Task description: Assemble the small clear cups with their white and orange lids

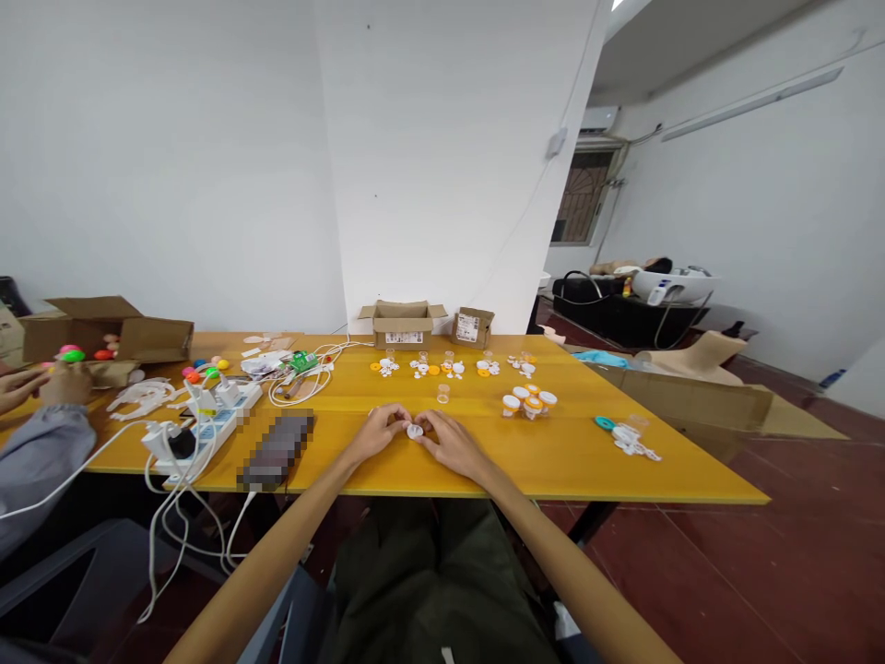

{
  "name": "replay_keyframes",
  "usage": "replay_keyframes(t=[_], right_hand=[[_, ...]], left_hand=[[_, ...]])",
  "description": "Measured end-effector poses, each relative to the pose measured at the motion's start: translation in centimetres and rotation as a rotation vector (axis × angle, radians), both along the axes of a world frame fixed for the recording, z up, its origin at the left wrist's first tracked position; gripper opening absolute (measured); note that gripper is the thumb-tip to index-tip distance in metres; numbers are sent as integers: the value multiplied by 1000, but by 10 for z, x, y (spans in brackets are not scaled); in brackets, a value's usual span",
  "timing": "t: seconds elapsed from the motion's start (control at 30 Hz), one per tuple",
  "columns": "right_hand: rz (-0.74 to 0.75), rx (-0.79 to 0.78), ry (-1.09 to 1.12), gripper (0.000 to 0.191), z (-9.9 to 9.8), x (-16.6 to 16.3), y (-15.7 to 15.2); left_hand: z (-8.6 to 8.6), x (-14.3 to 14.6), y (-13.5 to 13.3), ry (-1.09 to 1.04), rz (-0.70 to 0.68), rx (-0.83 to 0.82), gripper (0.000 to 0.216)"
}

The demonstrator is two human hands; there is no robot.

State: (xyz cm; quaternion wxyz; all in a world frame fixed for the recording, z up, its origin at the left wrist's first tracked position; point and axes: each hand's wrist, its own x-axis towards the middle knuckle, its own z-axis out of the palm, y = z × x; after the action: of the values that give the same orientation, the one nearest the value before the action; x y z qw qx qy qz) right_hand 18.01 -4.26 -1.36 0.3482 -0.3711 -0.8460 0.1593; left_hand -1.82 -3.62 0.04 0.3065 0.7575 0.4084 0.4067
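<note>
My left hand (377, 432) and my right hand (451, 441) meet over the yellow table (553, 456), fingers pinched together on a small white plastic part (415, 431) held between them. A small clear cup (443, 394) stands just beyond my hands. Farther back lies a row of small white and orange parts (449, 368). A cluster of little orange-and-white capped pieces (529, 402) sits to the right of my hands.
Two open cardboard boxes (403, 325) stand at the table's far edge. A white power strip with chargers and cables (207, 424) and a dark blurred object (277, 449) lie left. Another person's sleeve and hand (34, 433) are at far left, beside coloured balls and a box (103, 334).
</note>
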Motion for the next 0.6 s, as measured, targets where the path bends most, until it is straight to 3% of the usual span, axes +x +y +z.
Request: replay_keyframes(t=[0.27, 0.6], right_hand=[[-18, 4, -33, 7, 5, -1, -3], [-26, -20, -39, 15, 2, -1, -1]], left_hand=[[-3, -1, 2, 42, -29, 27, 13], [-3, 0, 0, 116, -20, 71, 13]])
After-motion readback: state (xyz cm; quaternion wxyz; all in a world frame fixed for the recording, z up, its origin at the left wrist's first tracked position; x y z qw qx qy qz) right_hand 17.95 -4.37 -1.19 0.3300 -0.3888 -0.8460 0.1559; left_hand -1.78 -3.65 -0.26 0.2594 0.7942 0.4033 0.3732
